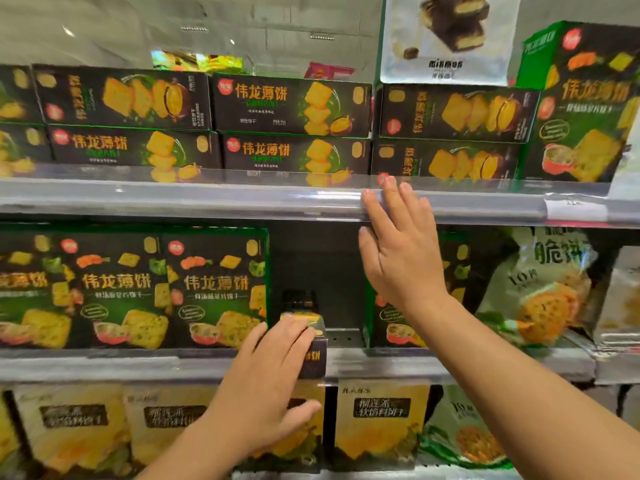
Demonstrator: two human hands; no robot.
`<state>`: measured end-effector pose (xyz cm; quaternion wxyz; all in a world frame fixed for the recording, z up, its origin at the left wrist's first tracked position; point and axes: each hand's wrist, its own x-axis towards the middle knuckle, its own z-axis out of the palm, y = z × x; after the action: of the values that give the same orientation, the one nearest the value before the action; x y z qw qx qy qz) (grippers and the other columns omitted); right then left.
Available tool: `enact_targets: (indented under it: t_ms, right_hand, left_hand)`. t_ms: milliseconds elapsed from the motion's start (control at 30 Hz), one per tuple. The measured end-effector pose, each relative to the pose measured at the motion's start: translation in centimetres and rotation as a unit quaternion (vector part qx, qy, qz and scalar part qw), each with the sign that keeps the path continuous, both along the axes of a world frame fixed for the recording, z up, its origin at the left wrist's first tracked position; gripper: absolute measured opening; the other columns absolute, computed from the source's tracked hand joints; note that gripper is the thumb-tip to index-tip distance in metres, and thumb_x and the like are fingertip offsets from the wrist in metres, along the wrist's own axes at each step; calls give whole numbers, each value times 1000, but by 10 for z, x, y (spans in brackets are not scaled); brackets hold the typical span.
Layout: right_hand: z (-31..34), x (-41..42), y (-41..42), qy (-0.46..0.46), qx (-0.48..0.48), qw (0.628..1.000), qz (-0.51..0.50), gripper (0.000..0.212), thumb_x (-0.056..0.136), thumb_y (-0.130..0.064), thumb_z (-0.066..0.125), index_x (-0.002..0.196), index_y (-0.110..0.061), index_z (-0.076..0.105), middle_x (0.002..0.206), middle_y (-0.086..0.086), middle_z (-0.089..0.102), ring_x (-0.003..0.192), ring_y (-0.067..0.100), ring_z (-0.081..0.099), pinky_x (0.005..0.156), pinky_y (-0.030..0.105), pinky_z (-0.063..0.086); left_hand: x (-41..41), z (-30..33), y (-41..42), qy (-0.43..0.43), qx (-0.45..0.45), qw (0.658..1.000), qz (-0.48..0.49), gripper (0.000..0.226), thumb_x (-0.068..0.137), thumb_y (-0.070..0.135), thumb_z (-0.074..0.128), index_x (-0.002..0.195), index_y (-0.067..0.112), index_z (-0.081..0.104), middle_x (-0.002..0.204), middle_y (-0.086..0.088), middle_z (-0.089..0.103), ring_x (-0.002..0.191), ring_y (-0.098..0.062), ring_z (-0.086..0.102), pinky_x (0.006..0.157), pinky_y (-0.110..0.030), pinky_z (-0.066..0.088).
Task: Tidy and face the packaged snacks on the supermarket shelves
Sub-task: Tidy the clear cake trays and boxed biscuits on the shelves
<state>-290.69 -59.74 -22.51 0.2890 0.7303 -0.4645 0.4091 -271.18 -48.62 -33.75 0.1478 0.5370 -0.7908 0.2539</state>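
Note:
My left hand (277,375) grips the near end of a black cracker box (308,341) that lies end-on in a gap on the middle shelf. My right hand (398,247) is raised with fingers spread, its fingertips resting on the clear front rail of the upper shelf (242,199). Left of the gap stand two black-and-green cracker boxes (214,289), face out. A similar upright box (457,271) stands right of the gap, mostly hidden behind my right hand and wrist. Stacked cracker boxes (291,105) lie flat on the upper shelf.
An upright green-sided box (585,109) stands at the upper shelf's right end, below a cake package (450,36). Clear cracker bags (540,289) fill the middle shelf's right side. Yellow pouches (381,420) line the lower shelf. A white price tag (575,209) hangs on the upper rail.

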Motion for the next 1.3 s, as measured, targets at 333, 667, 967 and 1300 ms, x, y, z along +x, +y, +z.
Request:
enact_targets:
  t_ms: [333, 667, 967, 1300]
  right_hand:
    - [-1, -2, 0, 6, 12, 1000, 1, 55, 99, -43, 29, 151, -25, 28, 161, 4, 15, 148, 23, 10, 118, 35, -4]
    - [-26, -13, 47, -3, 239, 915, 324, 74, 93, -61, 40, 154, -29, 13, 161, -10, 14, 147, 7, 12, 118, 47, 22]
    - [1, -21, 76, -106, 311, 882, 337, 82, 71, -47, 77, 141, -46, 34, 126, -26, 55, 115, -3, 55, 95, 30, 50]
    - [9, -141, 116, -191, 288, 921, 181, 77, 63, -46, 83, 131, -45, 47, 115, -21, 64, 102, 5, 63, 86, 30, 53]
  left_hand:
    - [-3, 9, -17, 86, -16, 995, -46, 77, 55, 22, 91, 125, 11, 62, 121, -3, 64, 111, -24, 62, 102, -43, 47]
    - [5, 106, -8, 302, 4, 934, -190, 79, 74, 38, 76, 143, 18, 44, 122, 12, 55, 110, -1, 52, 90, -21, 49]
    - [5, 161, -2, 488, 143, 810, -293, 66, 64, 41, 83, 126, 34, 61, 111, 18, 68, 102, -6, 67, 79, -28, 59]
    - [-84, 182, -55, 445, 88, 808, -377, 26, 102, 31, 46, 120, 24, 63, 109, 11, 69, 104, -2, 62, 88, -24, 52]
